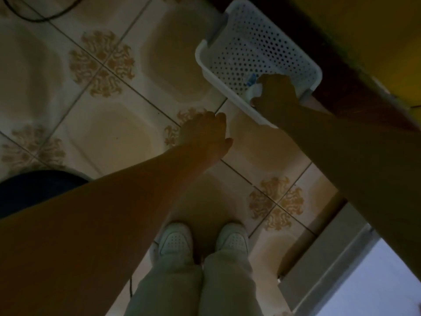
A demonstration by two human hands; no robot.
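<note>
I find the small white object (255, 91) in the near end of the white perforated basket (205, 62), with the right hand (276, 94) curled around it. The basket's long axis slants away up-left. The left hand (204, 133) hangs loose left of the basket, holding nothing and farther off.

A glossy cream tiled floor (127, 133) carried brown floral ornaments (101, 62) at the tile corners. A pair of white perforated sneakers (176, 239) stood side by side on it, under loose pale trousers (173, 288). A dark blue rounded object (34, 190) sat at the near left edge. A thin black cable (34, 15) curved across the far left corner. A yellow surface (364, 30) filled the far right.
</note>
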